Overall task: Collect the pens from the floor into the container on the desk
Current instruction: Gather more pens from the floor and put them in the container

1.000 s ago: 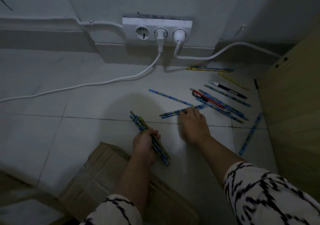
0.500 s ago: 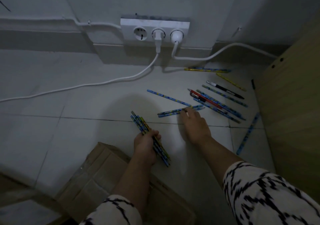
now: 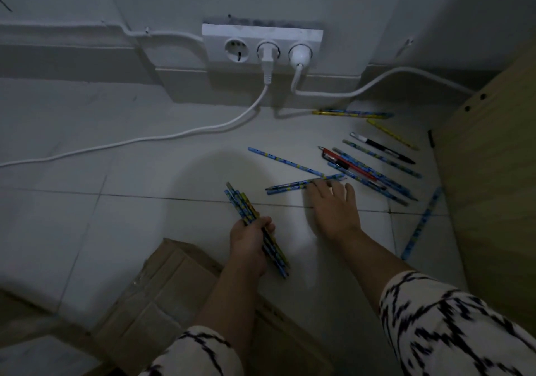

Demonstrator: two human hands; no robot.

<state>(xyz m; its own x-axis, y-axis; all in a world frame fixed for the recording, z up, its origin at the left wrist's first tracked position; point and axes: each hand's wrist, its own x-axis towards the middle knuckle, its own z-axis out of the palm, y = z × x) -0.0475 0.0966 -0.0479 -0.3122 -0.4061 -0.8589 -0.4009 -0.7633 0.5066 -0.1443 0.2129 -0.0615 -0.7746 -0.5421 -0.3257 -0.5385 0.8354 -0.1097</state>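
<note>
My left hand [image 3: 249, 242] grips a bundle of blue and yellow patterned pens [image 3: 242, 204] that sticks out towards the wall. My right hand [image 3: 333, 204] lies flat on the tile, fingers spread, fingertips on a pair of crossed blue pens [image 3: 293, 185]. A single blue pen [image 3: 285, 161] lies just beyond them. Further right, several more pens lie scattered, among them a red pen [image 3: 348, 164] and a black and white pen [image 3: 381, 147]. Another blue pen [image 3: 422, 222] rests by the wooden panel. The container and desk top are out of view.
A white socket strip [image 3: 262, 42] sits on the wall with two plugs in it; white cables [image 3: 145, 140] trail over the tiled floor. A flattened cardboard box [image 3: 162, 294] lies under my left forearm. A light wooden panel [image 3: 493, 190] stands at the right.
My right hand has spread its fingers over the crossed blue pens and shifted slightly. The left hand keeps its bundle in the same place.
</note>
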